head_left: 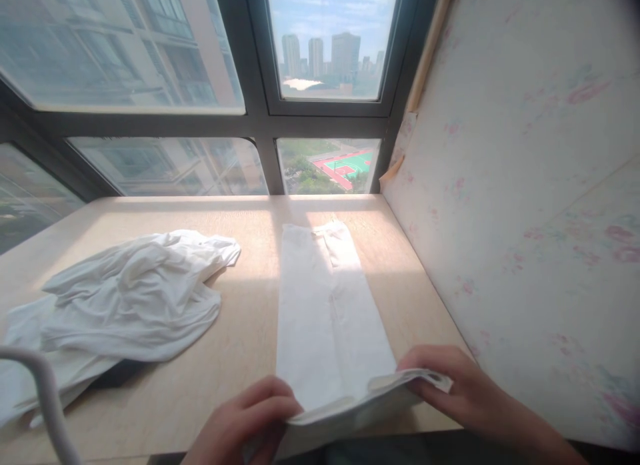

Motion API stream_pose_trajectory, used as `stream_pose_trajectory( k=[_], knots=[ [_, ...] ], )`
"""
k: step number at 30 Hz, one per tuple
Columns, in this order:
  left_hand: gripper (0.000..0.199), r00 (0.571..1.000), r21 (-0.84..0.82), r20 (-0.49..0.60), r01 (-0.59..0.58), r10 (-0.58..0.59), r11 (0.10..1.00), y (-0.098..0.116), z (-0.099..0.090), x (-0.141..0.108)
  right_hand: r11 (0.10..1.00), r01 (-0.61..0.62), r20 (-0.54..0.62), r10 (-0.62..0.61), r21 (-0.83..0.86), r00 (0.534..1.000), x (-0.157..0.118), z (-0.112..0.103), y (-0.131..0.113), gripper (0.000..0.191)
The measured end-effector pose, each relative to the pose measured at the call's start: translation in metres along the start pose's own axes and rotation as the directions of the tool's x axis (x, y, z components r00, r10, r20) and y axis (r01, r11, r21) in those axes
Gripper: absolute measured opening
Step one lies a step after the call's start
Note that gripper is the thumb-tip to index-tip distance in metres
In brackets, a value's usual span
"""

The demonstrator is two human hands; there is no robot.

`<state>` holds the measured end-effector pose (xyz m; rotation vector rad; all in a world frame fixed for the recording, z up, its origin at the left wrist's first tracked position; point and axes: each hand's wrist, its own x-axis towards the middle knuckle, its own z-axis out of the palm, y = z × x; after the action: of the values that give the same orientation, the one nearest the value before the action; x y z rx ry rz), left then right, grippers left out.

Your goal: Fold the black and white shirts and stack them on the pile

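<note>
A white garment point(315, 311), folded into a long narrow strip, lies on the wooden surface and runs from the window side toward me. Its near end is lifted a little off the surface. My left hand point(253, 415) grips the left corner of that end, thumb and fingers closed on the cloth. At the right corner, my right hand point(450, 385) pinches the layered edge between thumb and fingers. The far end lies flat, with a small crumpled part near its top. What kind of garment it is cannot be made out.
A crumpled heap of white clothing point(145, 298) lies to the left, with something dark beneath it. A pale curved tube point(40, 385) rises at the lower left. The wooden surface point(250, 331) meets dark window frames point(320, 126) ahead and a flowered wall point(505, 185) on the right.
</note>
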<state>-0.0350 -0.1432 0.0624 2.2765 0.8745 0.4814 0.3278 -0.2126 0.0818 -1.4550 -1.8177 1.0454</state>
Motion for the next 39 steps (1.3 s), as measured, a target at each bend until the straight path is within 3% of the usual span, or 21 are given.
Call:
stream_pose_trajectory(
  k=[2,5,6,7,9,12,17,19,22,24,27,29,33,39],
  knots=[
    [0.027,0.972,-0.182,-0.181,0.116,-0.149,0.976,-0.017,-0.019,0.055,0.989,-0.078,-0.064,0.087,0.127,0.994,0.047,-0.013,0.012,0.023],
    [0.050,0.866,-0.440,-0.268,0.280,-0.422,0.853,-0.059,-0.013,0.122,0.952,-0.160,-0.187,0.213,0.261,0.959,0.114,-0.009,0.053,0.030],
    [0.054,0.809,-0.469,-0.294,0.342,-0.509,0.814,-0.074,-0.005,0.134,0.953,-0.189,-0.247,0.248,0.238,0.937,0.130,-0.004,0.067,0.029],
    [0.057,0.777,-0.472,-0.314,0.370,-0.545,0.800,-0.089,0.005,0.142,0.952,-0.205,-0.279,0.265,0.227,0.923,0.141,0.002,0.081,0.028],
    [0.056,0.750,-0.471,-0.333,0.392,-0.571,0.790,-0.112,0.024,0.145,0.953,-0.222,-0.320,0.280,0.206,0.905,0.153,0.012,0.103,0.027],
    [0.051,0.765,-0.483,-0.320,0.376,-0.559,0.791,-0.126,0.036,0.136,0.956,-0.205,-0.336,0.268,0.211,0.903,0.151,0.019,0.118,0.029],
    [0.051,0.796,-0.545,-0.276,0.332,-0.538,0.770,-0.126,0.026,0.129,0.968,-0.103,-0.369,0.185,0.229,0.911,0.149,0.018,0.120,0.031],
    [0.053,0.787,-0.509,-0.299,0.347,-0.539,0.788,-0.124,0.024,0.126,0.984,-0.108,-0.422,0.158,0.140,0.893,0.150,0.018,0.122,0.031],
    [0.049,0.753,-0.140,-0.480,0.440,-0.450,0.887,-0.113,0.028,0.121,0.984,-0.158,-0.567,0.084,-0.083,0.819,0.149,0.023,0.123,0.031],
    [0.047,0.797,0.203,-0.552,0.414,-0.245,0.888,-0.099,0.036,0.121,0.963,-0.094,-0.602,-0.081,-0.253,0.795,0.145,0.031,0.118,0.032],
    [0.048,0.911,0.514,-0.413,0.221,0.013,0.829,-0.077,0.055,0.127,0.850,0.071,-0.403,-0.319,-0.521,0.858,0.141,0.050,0.106,0.036],
    [0.051,0.951,0.604,-0.299,0.127,0.076,0.787,-0.071,0.069,0.134,0.768,0.104,-0.249,-0.328,-0.632,0.911,0.141,0.065,0.101,0.040],
    [0.057,0.970,0.681,-0.235,0.117,0.064,0.723,-0.085,0.090,0.141,0.685,0.045,-0.152,-0.224,-0.727,0.963,0.147,0.084,0.103,0.053],
    [0.058,0.964,0.713,-0.251,0.120,0.091,0.690,-0.098,0.097,0.129,0.662,0.035,-0.119,-0.187,-0.749,0.975,0.140,0.087,0.105,0.055]
  ],
)
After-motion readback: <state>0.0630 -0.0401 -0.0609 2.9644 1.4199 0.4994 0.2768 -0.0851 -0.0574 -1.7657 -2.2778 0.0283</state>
